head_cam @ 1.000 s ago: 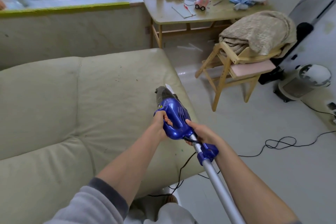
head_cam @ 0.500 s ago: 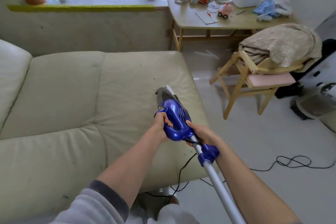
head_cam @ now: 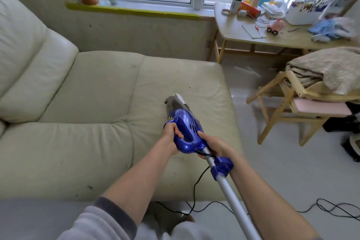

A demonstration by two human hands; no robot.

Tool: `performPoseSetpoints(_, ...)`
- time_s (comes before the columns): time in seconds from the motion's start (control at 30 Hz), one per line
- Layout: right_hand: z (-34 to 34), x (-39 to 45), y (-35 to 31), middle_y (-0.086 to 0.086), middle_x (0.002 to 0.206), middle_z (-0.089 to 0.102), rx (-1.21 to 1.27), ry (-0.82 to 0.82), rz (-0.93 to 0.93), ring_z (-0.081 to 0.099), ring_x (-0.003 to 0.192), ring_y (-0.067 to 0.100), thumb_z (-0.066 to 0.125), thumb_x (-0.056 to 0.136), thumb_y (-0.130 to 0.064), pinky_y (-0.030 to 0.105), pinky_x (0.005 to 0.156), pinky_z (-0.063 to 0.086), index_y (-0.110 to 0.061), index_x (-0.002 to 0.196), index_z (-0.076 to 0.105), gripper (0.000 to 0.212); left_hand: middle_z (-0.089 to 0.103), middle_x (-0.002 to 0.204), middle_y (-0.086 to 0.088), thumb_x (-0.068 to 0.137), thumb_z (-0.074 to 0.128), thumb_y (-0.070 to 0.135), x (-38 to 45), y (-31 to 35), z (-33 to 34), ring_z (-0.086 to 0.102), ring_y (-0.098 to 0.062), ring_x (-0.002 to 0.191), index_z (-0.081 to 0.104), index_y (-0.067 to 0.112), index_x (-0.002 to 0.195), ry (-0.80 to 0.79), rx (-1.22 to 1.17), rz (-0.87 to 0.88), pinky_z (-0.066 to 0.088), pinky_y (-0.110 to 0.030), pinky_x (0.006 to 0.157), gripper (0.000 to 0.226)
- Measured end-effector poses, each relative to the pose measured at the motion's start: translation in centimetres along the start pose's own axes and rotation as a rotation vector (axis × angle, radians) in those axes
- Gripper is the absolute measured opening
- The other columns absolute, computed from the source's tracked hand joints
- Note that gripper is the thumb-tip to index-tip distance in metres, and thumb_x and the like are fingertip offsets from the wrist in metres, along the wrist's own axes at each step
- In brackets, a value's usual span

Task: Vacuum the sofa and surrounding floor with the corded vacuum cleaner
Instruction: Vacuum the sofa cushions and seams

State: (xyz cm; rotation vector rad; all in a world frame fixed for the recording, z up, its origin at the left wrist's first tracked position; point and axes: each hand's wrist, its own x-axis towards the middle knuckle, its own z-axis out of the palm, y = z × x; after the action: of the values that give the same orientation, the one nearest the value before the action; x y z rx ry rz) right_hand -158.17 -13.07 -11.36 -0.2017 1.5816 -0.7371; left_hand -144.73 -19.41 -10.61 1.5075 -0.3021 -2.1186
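Gripping: our left hand (head_cam: 172, 136) wraps the vacuum cleaner (head_cam: 185, 128) handle; our right hand (head_cam: 214, 145) clasps its rear.
Cord (head_cam: 196, 185): we judge it could snag the sofa (head_cam: 97, 93) edge.

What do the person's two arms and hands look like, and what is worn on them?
Both hands, the left hand and the right hand, are bare: no gloves, rings or watch show. The forearms are bare too. The left arm has a light grey fleecy sleeve pushed up, with a darker grey cuff. No sleeve shows on the right arm.
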Motion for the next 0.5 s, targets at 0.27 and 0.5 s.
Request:
performPoseSetpoints(0.27,4.0,-0.2,-0.3,0.015,0.066,0.064,-0.122,-0.039,-0.009,0.060,0.041,0.020,0.061,0.094,-0.032,0.025,0.039,0.050,0.001,0.099,0.058,0.034,0.031,0.037,0.005,0.081,0.033,0.003,-0.9,1.3,-4.1,0.028,-0.007,0.028,0.032,0.015,0.057,0.042,-0.097,0.034,0.029,-0.013,0.033,0.027)
performPoseSetpoints(0.5,7.8,0.5,-0.4,0.015,0.070,0.063,-0.212,-0.083,-0.025,0.060,0.044,0.021,0.060,0.095,-0.032,0.026,0.039,0.050,0.001,0.099,0.058,0.033,0.030,0.038,0.005,0.079,0.033,0.003,-1.7,2.5,-7.4,0.028,-0.007,0.026,0.030,0.016,0.056,0.095,-0.209,0.061,0.028,-0.010,0.034,0.026)
